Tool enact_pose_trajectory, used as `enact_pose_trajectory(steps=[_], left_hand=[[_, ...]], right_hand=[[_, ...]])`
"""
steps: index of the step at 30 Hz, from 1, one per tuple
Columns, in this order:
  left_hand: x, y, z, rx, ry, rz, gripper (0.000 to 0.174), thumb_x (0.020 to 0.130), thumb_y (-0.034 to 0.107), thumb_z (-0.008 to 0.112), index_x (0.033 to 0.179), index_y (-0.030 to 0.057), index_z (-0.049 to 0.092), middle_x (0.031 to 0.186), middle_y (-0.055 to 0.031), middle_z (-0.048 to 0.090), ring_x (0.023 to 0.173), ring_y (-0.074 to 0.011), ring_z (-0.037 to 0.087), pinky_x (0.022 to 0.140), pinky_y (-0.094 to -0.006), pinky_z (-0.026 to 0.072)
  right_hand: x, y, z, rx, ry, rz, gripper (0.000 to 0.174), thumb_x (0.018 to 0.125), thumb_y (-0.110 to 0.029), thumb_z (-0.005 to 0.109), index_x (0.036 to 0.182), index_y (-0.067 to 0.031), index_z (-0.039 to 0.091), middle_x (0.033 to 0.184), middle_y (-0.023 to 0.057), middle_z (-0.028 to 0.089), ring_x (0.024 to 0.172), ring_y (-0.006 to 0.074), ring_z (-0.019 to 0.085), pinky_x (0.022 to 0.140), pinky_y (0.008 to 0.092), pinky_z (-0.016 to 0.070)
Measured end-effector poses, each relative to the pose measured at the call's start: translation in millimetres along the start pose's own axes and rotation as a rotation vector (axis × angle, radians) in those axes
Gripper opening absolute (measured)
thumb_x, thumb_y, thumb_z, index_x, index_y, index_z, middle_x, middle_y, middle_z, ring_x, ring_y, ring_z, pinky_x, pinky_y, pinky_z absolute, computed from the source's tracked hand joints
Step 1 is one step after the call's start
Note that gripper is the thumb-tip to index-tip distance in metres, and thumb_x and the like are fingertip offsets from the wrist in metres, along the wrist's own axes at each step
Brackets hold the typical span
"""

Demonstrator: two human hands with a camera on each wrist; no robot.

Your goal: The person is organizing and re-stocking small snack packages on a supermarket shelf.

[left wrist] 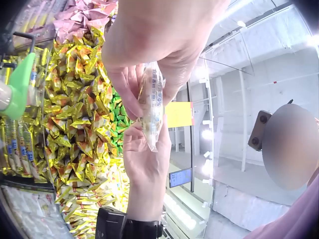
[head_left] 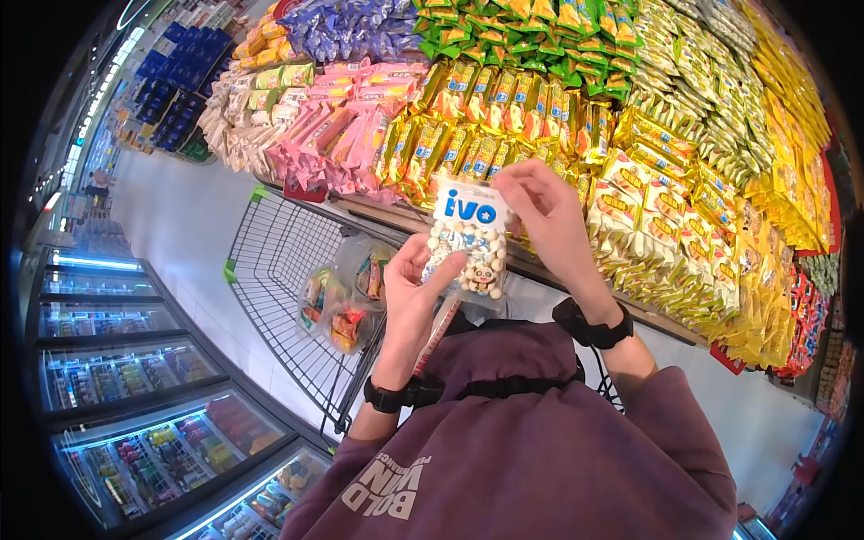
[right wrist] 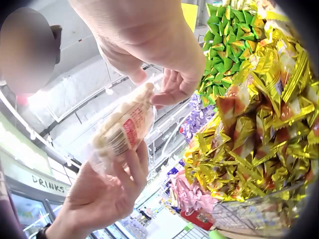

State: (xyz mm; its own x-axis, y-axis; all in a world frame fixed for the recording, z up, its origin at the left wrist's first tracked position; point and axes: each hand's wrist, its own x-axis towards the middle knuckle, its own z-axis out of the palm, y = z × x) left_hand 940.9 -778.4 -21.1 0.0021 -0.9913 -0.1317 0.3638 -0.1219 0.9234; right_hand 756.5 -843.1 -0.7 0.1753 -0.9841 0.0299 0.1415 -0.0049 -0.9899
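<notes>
Left hand is pinching the ivo bag, thumb over the front and fingers behind; right hand is pinching its top right corner. The bag is sitting upright between the hands, in front of the chest, near side of the heaped gold-wrapped snacks. Main risk, as judged: clear film looking slick, so a loosening left thumb could be letting the bag slide down. The right hand is holding only a corner, so it could be swinging or twisting round rather than staying level. Hard pulling at that corner could be splitting the top edge and spilling the white balls. Squeezing too hard could be cracking them, if they are brittle. The wire shopping cart is standing to the left, not directly beneath, so a dropped bag could be missing it and landing on the floor.
</notes>
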Motion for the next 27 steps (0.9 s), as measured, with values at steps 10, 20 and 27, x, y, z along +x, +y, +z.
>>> enact_pose_trajectory(steps=[10, 20, 27], left_hand=[[3.6, 12.6, 10.0, 0.15, 0.01, 0.116, 0.036, 0.086, -0.001, 0.074, 0.119, -0.0047, 0.06, 0.111, -0.0106, 0.07, 0.098, -0.0111, 0.066, 0.086, -0.0255, 0.0522], [6.3, 17.4, 14.4, 0.108, -0.055, 0.115, 0.043, 0.083, -0.005, 0.074, 0.123, -0.0055, 0.058, 0.113, -0.0127, 0.07, 0.104, -0.0143, 0.066, 0.091, -0.0284, 0.0528], [15.9, 18.0, -10.2, 0.597, -0.05, 0.5, 0.03, 0.067, -0.001, 0.08, 0.095, 0.0006, 0.072, 0.107, -0.0098, 0.074, 0.106, -0.0232, 0.068, 0.097, -0.0366, 0.0488]], right_hand=[[-17.5, 3.6, 2.1, 0.077, -0.157, 0.015, 0.037, 0.09, -0.018, 0.074, 0.121, -0.0012, 0.06, 0.102, 0.0035, 0.07, 0.088, 0.0077, 0.064, 0.078, 0.0256, 0.051], [-15.9, 5.9, -0.8, 0.166, -0.102, 0.059, 0.033, 0.091, -0.019, 0.073, 0.117, -0.0026, 0.063, 0.1, 0.002, 0.07, 0.088, 0.0068, 0.063, 0.077, 0.0255, 0.0503], [-14.0, 3.0, -8.8, -0.328, -0.276, -0.555, 0.028, 0.077, 0.001, 0.074, 0.103, -0.0081, 0.071, 0.11, 0.0032, 0.071, 0.104, 0.0204, 0.065, 0.093, 0.0328, 0.0487]])
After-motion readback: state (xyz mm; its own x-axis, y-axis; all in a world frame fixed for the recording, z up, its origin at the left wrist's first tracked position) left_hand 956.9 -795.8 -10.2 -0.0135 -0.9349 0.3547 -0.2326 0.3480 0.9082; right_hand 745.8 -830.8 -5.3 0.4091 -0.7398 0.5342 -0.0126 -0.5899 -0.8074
